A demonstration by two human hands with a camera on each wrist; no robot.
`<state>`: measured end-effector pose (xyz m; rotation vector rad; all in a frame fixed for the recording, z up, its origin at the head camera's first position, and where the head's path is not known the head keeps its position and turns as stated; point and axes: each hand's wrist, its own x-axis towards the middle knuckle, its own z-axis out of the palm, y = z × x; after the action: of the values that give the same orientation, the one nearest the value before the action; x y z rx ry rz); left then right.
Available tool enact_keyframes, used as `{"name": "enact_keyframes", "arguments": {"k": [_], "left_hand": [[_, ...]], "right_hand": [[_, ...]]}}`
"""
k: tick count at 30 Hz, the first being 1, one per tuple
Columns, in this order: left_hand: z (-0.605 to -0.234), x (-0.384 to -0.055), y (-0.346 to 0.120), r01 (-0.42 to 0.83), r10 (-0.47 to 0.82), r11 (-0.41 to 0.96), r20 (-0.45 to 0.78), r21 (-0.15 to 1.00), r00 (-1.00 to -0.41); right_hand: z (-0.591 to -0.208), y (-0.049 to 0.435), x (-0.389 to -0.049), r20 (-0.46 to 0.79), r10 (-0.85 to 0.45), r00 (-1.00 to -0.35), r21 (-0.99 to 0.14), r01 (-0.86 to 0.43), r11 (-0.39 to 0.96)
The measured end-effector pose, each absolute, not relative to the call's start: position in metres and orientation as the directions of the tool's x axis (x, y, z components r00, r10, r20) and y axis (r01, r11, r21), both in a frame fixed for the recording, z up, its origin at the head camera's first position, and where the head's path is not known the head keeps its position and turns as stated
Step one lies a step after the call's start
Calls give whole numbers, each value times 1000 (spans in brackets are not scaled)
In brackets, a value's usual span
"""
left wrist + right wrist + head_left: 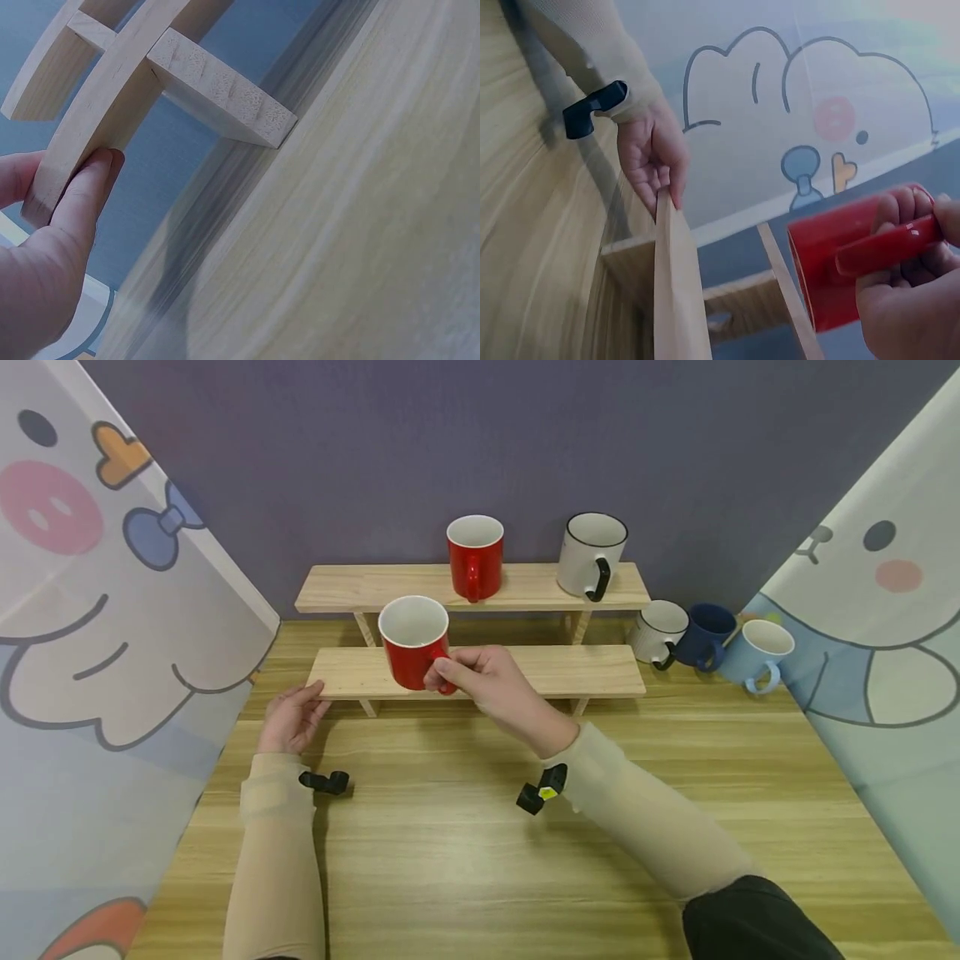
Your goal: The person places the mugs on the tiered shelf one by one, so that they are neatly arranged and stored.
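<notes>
By its handle, my right hand (498,689) grips a red mug (411,667) with a white inside. The mug is upright and overlaps the lower shelf board (555,670) in the head view; in the right wrist view its base (802,277) shows apart from that board (676,292). At the board's left end, my left hand (292,717) pinches the wood, thumb on one face and fingers (94,180) on the other. Another red mug (487,568) and a white mug with a black rim and handle (581,560) stand on the upper shelf board (375,587).
Right of the shelves, a small white mug (654,631), a dark blue mug (701,635) and a light blue mug (753,652) stand close together on the wooden table (420,860). Behind rises a dark wall (390,460); cartoon-printed panels (202,627) flank both sides.
</notes>
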<state>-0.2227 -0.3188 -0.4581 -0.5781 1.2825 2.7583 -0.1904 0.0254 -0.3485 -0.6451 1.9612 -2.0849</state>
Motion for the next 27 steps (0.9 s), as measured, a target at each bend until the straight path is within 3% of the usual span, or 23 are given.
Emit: {"name": "enact_keyframes", "arguments": {"k": [13,19,27], "left_hand": [[-459,-224,-321,-188,-107,-657,-337,730,-935],[-459,-223,-324,-185,-91,-666,-324,723,-942],[-459,-224,-321,-198,-77,-669,-332,716,-940]], "right_hand": [[-325,-38,-226,178,-317,-932,-980,-139,-143],[-318,-59,-240,153,-261,-953,-987,-135,-87],[-308,-81,-258,218,-142,-966,-976,-213,-49]]}}
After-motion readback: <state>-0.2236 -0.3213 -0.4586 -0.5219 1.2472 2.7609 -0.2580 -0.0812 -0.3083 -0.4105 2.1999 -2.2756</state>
